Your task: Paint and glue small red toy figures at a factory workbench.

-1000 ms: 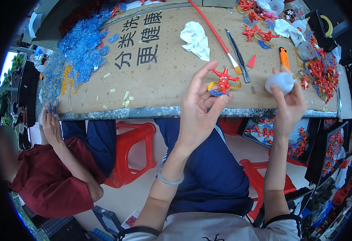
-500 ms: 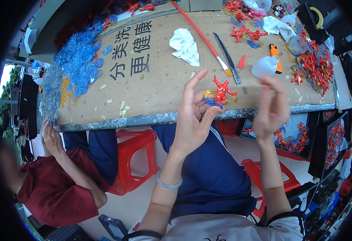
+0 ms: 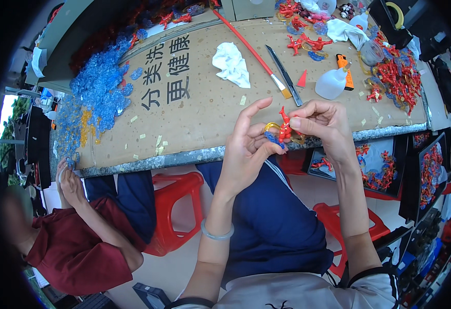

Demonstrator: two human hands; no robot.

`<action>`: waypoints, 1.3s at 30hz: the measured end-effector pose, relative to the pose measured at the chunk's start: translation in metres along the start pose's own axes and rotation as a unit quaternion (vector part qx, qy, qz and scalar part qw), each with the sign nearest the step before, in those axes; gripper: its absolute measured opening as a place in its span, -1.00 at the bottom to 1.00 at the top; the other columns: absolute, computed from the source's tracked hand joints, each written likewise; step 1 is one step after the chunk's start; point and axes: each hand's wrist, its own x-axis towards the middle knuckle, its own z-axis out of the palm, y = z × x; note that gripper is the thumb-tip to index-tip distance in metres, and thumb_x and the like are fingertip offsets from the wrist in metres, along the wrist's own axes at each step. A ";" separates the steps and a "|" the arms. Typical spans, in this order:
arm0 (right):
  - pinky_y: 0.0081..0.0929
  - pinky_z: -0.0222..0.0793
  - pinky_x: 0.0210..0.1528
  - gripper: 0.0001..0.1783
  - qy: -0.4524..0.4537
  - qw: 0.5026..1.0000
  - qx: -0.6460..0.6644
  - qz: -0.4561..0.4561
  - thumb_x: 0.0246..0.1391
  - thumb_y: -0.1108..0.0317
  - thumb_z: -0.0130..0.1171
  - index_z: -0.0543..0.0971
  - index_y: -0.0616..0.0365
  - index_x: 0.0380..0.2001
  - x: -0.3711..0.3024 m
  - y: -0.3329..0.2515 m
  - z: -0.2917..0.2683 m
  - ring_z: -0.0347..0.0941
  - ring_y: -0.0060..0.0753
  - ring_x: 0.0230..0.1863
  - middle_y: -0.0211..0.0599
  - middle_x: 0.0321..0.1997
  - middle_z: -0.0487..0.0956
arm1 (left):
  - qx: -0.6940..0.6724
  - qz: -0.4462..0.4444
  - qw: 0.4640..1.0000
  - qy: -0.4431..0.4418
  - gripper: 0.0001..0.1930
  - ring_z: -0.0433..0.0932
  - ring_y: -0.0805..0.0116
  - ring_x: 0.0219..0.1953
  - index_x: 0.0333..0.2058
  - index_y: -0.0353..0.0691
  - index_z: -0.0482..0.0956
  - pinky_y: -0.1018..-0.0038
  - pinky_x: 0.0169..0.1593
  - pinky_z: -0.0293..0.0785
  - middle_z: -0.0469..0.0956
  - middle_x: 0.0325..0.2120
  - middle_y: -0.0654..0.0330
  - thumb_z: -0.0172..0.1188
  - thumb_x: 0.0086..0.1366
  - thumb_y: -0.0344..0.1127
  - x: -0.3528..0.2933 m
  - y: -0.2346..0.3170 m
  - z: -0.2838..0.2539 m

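Observation:
A small red toy figure (image 3: 284, 129) with a yellow ring and a clear blue base is held up in front of the table's near edge. My left hand (image 3: 248, 149) pinches the blue base between thumb and fingers, its index finger raised. From the other side, my right hand (image 3: 322, 123) closes thumb and forefinger on the figure's red upper part, covering some of it. Beyond my hands lie a white squeeze bottle (image 3: 331, 83), a grey-black utility knife (image 3: 285, 76) and a red-handled brush (image 3: 254, 50).
Clear blue pieces (image 3: 99, 87) are heaped at the left, red figures (image 3: 398, 77) at the right. A crumpled white tissue (image 3: 231, 65) and an orange box (image 3: 345, 72) lie on the cardboard-covered table (image 3: 184, 121). A co-worker in a maroon shirt (image 3: 81, 250) sits at the left.
My right hand has come in from the right, beside the bottle, and taken hold of the figure's upper part. My left hand keeps holding the base.

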 end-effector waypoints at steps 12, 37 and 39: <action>-0.64 0.47 -0.26 -0.88 -0.028 0.999 -0.014 0.020 -0.12 0.51 0.32 0.60 0.31 -0.47 0.002 -0.003 -0.008 0.55 -0.55 -0.40 -0.19 -0.43 0.62 | 0.020 0.018 0.999 -0.021 -0.31 0.58 0.42 -0.37 0.21 -0.31 0.06 0.59 -0.23 0.54 0.56 -0.34 0.02 0.00 0.08 -0.76 0.000 0.001 0.001; -0.65 0.41 -0.25 -0.88 -0.037 0.998 -0.035 0.030 -0.09 0.44 0.30 0.63 0.27 -0.46 0.003 -0.001 -0.014 0.52 -0.61 -0.37 -0.27 -0.40 0.62 | 0.094 0.025 0.995 0.023 -0.29 0.44 0.63 -0.56 0.15 -0.24 0.22 0.67 -0.43 0.37 0.47 -0.62 0.27 0.30 -0.01 -0.56 -0.001 0.000 0.005; -0.64 0.42 -0.22 -0.86 -0.037 0.998 -0.037 0.022 -0.06 0.44 0.28 0.63 0.28 -0.40 0.002 -0.001 -0.011 0.53 -0.59 -0.34 -0.26 -0.39 0.63 | 0.168 0.045 0.985 -0.010 -0.30 0.49 0.58 -0.43 0.15 -0.28 0.23 0.66 -0.34 0.43 0.52 -0.48 0.22 0.31 0.00 -0.57 0.000 -0.002 0.004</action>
